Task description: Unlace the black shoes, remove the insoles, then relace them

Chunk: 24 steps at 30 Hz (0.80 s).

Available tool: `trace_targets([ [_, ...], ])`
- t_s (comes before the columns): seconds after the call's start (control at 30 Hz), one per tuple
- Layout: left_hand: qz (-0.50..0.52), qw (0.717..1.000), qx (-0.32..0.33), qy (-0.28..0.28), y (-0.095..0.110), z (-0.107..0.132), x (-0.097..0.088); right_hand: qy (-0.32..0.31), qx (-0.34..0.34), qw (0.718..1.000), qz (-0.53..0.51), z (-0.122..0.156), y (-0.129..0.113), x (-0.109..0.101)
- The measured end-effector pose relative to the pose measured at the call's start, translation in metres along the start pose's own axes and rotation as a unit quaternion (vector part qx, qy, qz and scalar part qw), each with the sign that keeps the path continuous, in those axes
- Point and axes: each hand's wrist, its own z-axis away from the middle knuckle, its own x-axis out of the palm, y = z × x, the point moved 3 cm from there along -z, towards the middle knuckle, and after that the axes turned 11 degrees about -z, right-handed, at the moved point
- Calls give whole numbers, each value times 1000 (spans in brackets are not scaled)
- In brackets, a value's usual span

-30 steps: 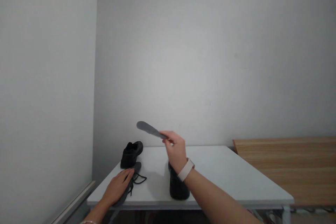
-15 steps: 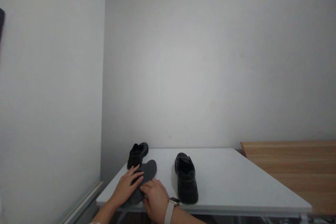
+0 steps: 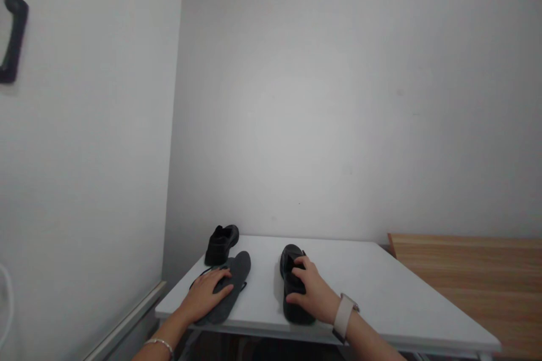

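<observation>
A pair of dark grey insoles [image 3: 240,272] lies overlapping near the table's front left, with thin black cord-like bits at their sides. My left hand [image 3: 207,293] rests flat on them, fingers spread. Toward the middle stands a black shoe [image 3: 292,311], its heel facing me. Over its opening is my right hand [image 3: 312,290], fingers curled onto the shoe and thumb along the near part. My hand hides much of the shoe's right side. Another black shoe [image 3: 218,249] sits behind the insoles at the back left.
The white table [image 3: 359,287] stands against a pale wall [image 3: 296,96]. To its right is a wood-grain surface [image 3: 461,265]. A dark handle [image 3: 16,39] is fixed on the white panel at the left. A white cable-like loop [image 3: 9,304] shows at the left edge.
My right hand has left the insoles and moved right onto the middle shoe. My left hand stays on the insoles. The view has shifted slightly to the left.
</observation>
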Motion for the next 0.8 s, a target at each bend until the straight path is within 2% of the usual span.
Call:
trace_targets([
  [0.17, 6, 1000, 13, 9, 0, 0, -1, 4, 5, 1000, -22, -40, 7, 24],
  [0.3, 6, 999, 34, 4, 3, 0, -6, 22, 43, 999, -20, -91, 12, 55],
  [0.47, -2, 1000, 22, -16, 6, 0, -8, 34, 99, 994, -23, -144, 6, 96],
  [0.63, -2, 1000, 24, -15, 6, 0, -7, 22, 108, 993, -28, -175, -4, 126],
  [0.8, 7, 999, 35, -17, 8, -1, -9, 7, 103, 994, -36, -193, -8, 147],
])
